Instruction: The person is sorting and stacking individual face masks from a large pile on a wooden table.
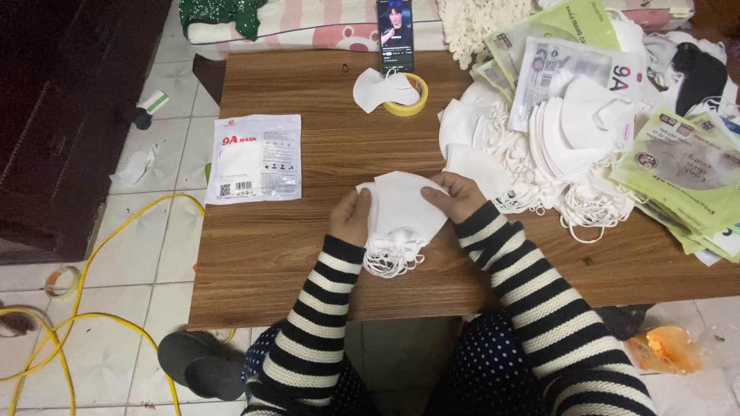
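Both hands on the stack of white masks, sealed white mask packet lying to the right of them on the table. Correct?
Not quite. In the head view the sealed white mask packet lies left of the hands, not right. Left hand and right hand do both grip the stack of white masks on the table.

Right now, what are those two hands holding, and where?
A stack of white masks: left hand on its left edge, right hand on its upper right edge.

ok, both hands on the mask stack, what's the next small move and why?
Probably square the stack of white masks and carry it left toward the flat packaged pouch. The left hand and right hand grip its two sides, ear loops hang loose off its near edge, and the pouch lies alone on bare table within easy reach.
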